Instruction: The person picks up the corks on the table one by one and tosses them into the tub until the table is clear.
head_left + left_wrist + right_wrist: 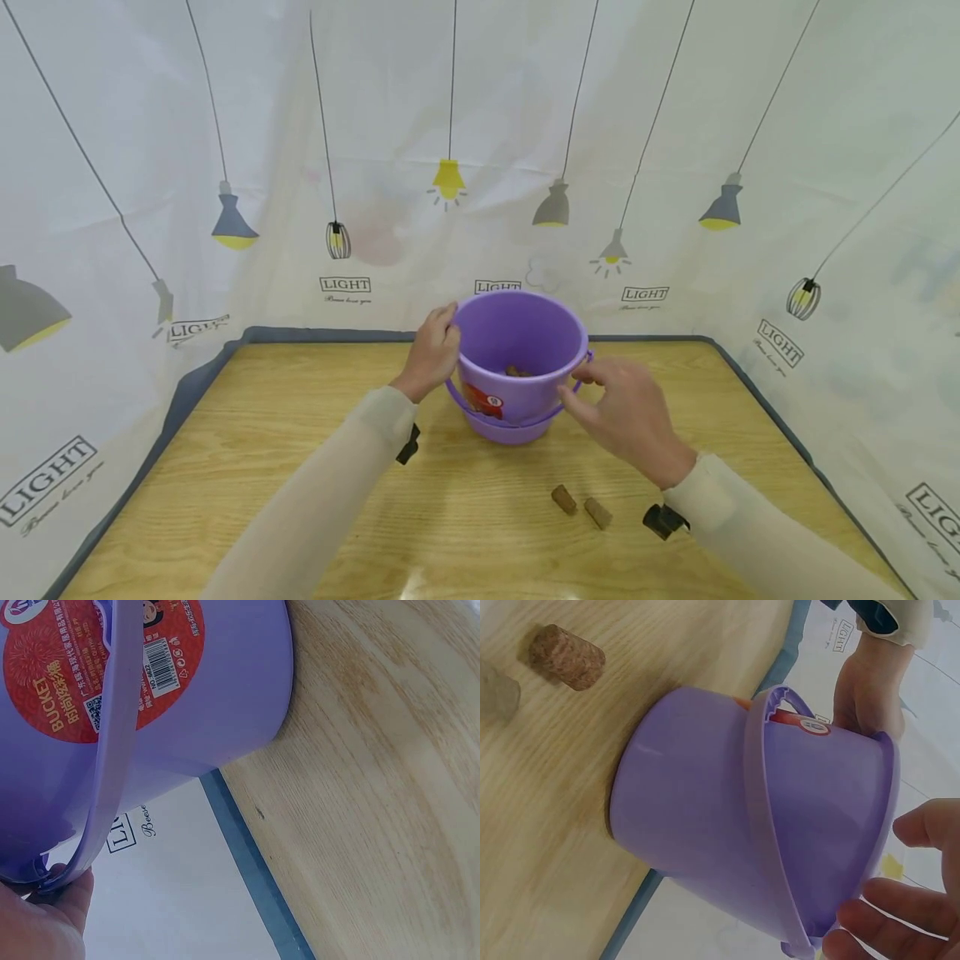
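A purple bucket [491, 367] stands on the wooden table, its mouth tipped toward the head camera. My left hand [433, 354] grips its left rim, with fingers beside the handle joint in the left wrist view. At the right rim is my right hand [633, 412]; in the right wrist view its fingers [900, 900] are spread and loosely bent close by the rim, thumb apart. The bucket's handle [116, 742] hangs down across the front. Small brown pieces [516, 371] lie at the bottom inside. Two corks [564, 499] lie on the table before the bucket.
The wooden table [300, 467] is bordered by a dark blue edge strip [330, 336]. A white cloth [390, 108] printed with hanging lamps surrounds it at the back and sides. Each wrist wears a black strap over a pale sleeve [322, 483].
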Available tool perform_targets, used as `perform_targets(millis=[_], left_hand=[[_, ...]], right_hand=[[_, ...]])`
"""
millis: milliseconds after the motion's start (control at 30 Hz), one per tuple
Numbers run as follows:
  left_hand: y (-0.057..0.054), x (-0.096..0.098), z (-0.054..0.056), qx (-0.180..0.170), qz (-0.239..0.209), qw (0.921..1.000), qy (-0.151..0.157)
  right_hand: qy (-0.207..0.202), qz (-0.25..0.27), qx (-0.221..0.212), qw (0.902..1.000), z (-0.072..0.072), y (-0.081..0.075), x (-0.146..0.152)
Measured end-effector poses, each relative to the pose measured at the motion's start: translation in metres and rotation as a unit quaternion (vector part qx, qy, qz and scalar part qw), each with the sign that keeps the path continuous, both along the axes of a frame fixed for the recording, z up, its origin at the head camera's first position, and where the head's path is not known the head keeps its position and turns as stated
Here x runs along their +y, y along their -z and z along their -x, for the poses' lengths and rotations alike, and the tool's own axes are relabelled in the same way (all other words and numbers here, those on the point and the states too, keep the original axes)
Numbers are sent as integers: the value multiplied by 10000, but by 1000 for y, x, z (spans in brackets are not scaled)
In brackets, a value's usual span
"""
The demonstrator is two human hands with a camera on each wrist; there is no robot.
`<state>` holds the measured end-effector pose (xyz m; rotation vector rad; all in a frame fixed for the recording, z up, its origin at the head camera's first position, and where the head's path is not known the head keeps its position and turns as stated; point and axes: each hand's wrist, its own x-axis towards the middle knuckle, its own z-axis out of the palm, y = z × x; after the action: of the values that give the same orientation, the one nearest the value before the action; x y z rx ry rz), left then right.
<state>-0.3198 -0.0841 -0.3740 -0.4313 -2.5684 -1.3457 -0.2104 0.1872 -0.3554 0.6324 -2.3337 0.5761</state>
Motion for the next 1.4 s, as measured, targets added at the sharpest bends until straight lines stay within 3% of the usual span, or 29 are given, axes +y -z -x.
perform_targets(millis=[500, 867, 1400], left_hand=[[1, 0, 1, -21, -43, 10000, 34], [3, -1, 2, -58, -127, 9999, 55], [3, -2, 4, -17, -74, 9999, 81]], right_hand=[[15, -139, -640, 9979, -13, 25, 1], [62, -432, -792, 9959, -17, 38, 0], [249, -1177, -1518, 9811, -20, 47, 3]])
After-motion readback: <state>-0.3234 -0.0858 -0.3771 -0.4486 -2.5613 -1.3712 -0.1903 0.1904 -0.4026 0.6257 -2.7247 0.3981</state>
